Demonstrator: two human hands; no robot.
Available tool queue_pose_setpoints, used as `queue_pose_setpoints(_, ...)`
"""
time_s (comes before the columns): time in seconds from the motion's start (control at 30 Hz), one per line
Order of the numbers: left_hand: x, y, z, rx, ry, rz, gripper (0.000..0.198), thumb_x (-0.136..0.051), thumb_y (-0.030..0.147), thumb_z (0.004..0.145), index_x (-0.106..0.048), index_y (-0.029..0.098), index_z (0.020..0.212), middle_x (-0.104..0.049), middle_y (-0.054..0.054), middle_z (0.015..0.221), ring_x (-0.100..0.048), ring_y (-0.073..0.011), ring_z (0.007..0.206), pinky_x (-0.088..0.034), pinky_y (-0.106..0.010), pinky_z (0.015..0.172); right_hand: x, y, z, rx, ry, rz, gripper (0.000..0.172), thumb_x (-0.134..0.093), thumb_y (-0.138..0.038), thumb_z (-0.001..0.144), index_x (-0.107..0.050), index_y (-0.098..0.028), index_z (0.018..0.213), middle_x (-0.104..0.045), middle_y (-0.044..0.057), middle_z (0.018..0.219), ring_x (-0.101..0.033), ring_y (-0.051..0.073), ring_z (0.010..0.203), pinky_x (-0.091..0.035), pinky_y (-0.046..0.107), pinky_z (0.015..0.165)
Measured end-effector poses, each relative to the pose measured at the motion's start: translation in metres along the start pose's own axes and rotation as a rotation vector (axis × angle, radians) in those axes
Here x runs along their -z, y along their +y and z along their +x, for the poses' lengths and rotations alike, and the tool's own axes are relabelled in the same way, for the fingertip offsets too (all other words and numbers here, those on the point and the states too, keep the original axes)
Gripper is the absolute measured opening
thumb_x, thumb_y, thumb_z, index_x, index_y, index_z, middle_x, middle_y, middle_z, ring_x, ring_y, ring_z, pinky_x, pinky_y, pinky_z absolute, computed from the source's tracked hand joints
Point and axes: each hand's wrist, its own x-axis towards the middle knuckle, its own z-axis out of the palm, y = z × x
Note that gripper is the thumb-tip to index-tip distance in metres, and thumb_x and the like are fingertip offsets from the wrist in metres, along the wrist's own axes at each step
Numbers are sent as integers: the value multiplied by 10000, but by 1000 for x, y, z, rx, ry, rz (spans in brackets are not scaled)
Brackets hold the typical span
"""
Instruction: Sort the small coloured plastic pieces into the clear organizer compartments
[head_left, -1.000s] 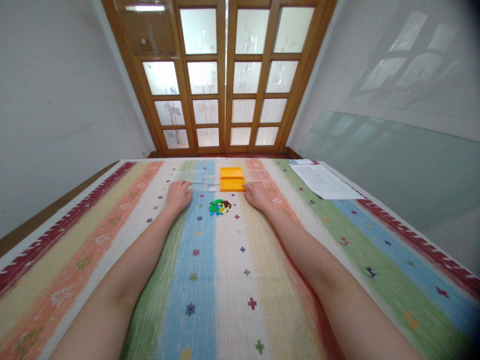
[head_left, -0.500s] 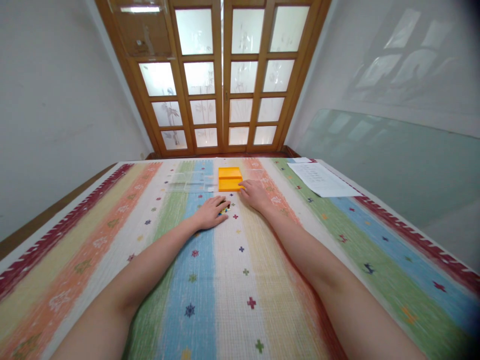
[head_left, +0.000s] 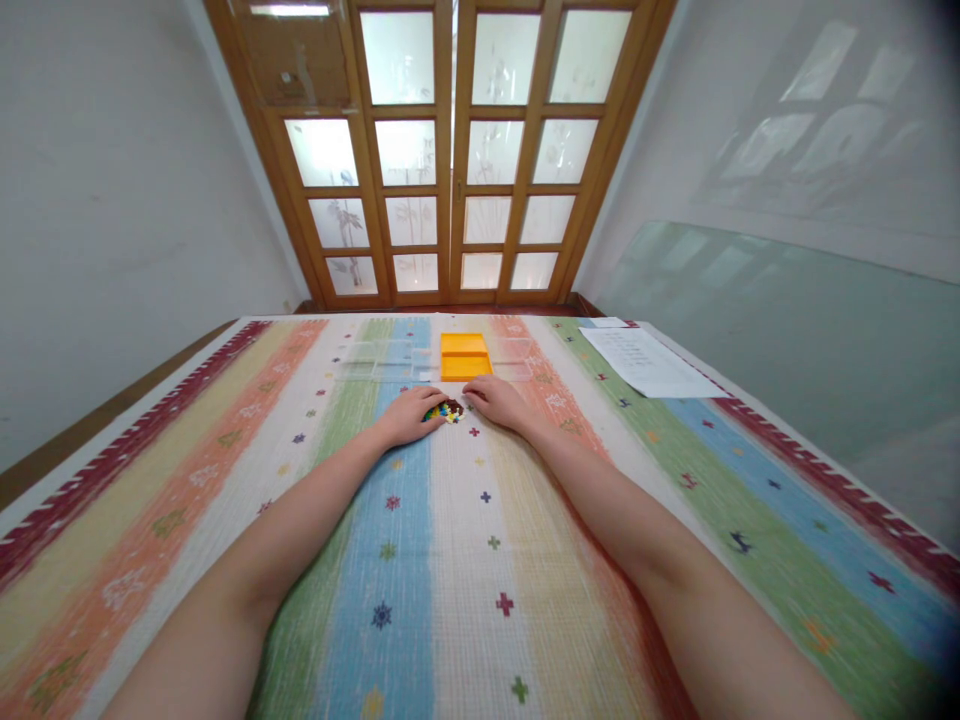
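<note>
A small heap of tiny multicoloured pieces (head_left: 450, 410), brown, yellow, blue and white, lies on the striped tablecloth. My left hand (head_left: 409, 415) rests against its left side, thumb and fingers apart and curved around the heap, hiding part of it. Just right of the heap, my right hand (head_left: 493, 402) is low over the cloth with bent fingers; a small gap shows at the fingertips and no piece can be made out in them. Beyond both hands lies a yellow two-part box (head_left: 465, 366), apparently opened flat. What kind the pieces are is too small to tell.
Clear plastic trays (head_left: 375, 362) flank the yellow box on the left, with another clear tray (head_left: 514, 358) on the right. A printed paper sheet (head_left: 645, 362) lies at the far right of the table. Wooden glazed doors (head_left: 450, 210) stand behind the table's far edge.
My right hand has drawn back from the yellow box to the right side of the heap. My left hand has shifted slightly left, showing more of the pieces.
</note>
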Motion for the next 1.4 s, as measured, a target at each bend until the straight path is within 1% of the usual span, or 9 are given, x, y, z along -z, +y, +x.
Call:
queue_pose_setpoints(0.2, 5, -12, -2, -25, 0, -63, 411, -555, 432, 995, -671, 263, 1351, -656, -93, 1358, -585, -273, 1277, -447, -429, 1138, 1, -7, -1, 78, -10, 33, 225, -569, -290, 1029, -771, -216, 1093, -736, 76, 1071, -636, 213, 1050, -456, 324, 942)
queue_pose_setpoints(0.37, 6, -21, -3, 22, 50, -76, 373, -487, 416, 1028, -711, 249, 1277, -691, -84, 1279, -619, -257, 1210, -474, -418, 1099, 1, -14, -2, 139, -32, 70, 218, -606, -285, 1006, -772, -233, 1137, -721, 73, 1109, -632, 217, 1081, -455, 338, 987)
queue_pose_setpoints(0.5, 8, -26, -3, 48, 48, -69, 348, -482, 376, 1021, -733, 253, 1230, -710, -78, 1205, -632, -257, 1170, -484, -419, 1077, 1, -18, -3, 152, -18, 90, 233, -586, -278, 1015, -758, -236, 1167, -717, 75, 1129, -628, 213, 1095, -456, 332, 987)
queue_pose_setpoints(0.73, 7, -32, -3, 81, 72, -49, 323, -501, 371, 1011, -752, 242, 1168, -706, -82, 1108, -642, -252, 1094, -499, -405, 1020, -2, -20, -3, 86, 6, 146, 154, -601, -169, 942, -747, -200, 981, -724, 55, 980, -636, 190, 942, -466, 284, 857)
queue_pose_setpoints(0.87, 4, -33, -3, 86, 89, -42, 305, -517, 367, 1008, -752, 237, 1152, -700, -73, 1062, -642, -239, 1057, -499, -380, 985, -6, -16, -2, 177, -18, 206, 151, -614, -130, 909, -751, -194, 909, -714, 34, 905, -637, 176, 865, -469, 273, 820)
queue_pose_setpoints(1.1, 4, -33, -4, 76, 109, -67, 351, -565, 348, 977, -699, 221, 1276, -707, -81, 1117, -640, -243, 1068, -491, -386, 999, -7, -17, -1, 266, 4, 266, 222, -605, -141, 944, -770, -199, 1081, -737, 78, 1059, -663, 210, 1005, -499, 331, 921)
queue_pose_setpoints(1.2, 4, -32, -5, 75, 95, -86, 389, -586, 327, 952, -676, 225, 1316, -711, -74, 1106, -643, -238, 1055, -495, -385, 997, -8, -17, 0, 262, 21, 296, 242, -594, -156, 962, -756, -194, 1138, -738, 89, 1108, -663, 213, 1041, -501, 347, 952)
queue_pose_setpoints(1.3, 5, -31, -5, 79, 80, -96, 401, -593, 307, 936, -674, 227, 1321, -712, -71, 1098, -644, -236, 1048, -498, -383, 995, -10, -14, 0, 206, 61, 305, 219, -583, -122, 941, -769, -190, 1036, -742, 67, 1014, -665, 197, 969, -508, 326, 910)
queue_pose_setpoints(1.4, 5, -29, -5, 72, 75, -102, 406, -598, 303, 930, -675, 226, 1321, -708, -76, 1124, -645, -236, 1051, -500, -383, 996, -10, -13, -1, 208, 51, 310, 196, -592, -105, 906, -768, -190, 891, -725, 54, 947, -659, 189, 919, -511, 316, 886)
